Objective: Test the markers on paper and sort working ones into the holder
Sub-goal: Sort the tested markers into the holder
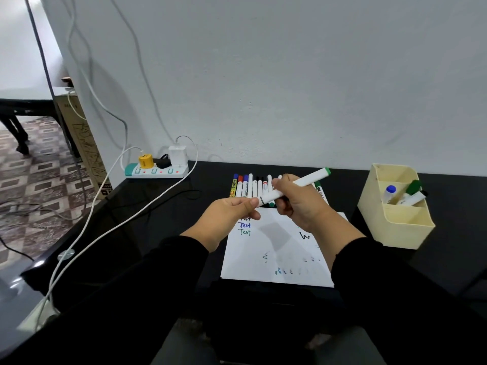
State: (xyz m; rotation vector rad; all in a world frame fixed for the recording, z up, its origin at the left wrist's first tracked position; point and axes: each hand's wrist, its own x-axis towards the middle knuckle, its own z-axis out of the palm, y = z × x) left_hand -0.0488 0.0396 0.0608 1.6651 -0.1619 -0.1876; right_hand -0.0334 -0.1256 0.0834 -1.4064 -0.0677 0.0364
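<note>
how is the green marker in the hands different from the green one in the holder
The white green-ended marker in the hands is held in the air, nearly level, gripped by the right hand, with the left hand on its near end. The green-capped marker in the cream plastic holder leans inside a compartment, untouched. Both have white barrels.

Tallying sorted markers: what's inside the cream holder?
In the holder, the back compartment holds a blue-capped marker, a green-capped marker and one more; its front wall hides their lower ends. The front compartment's floor is hidden.

Head-height view, down over desk (184, 206)
</note>
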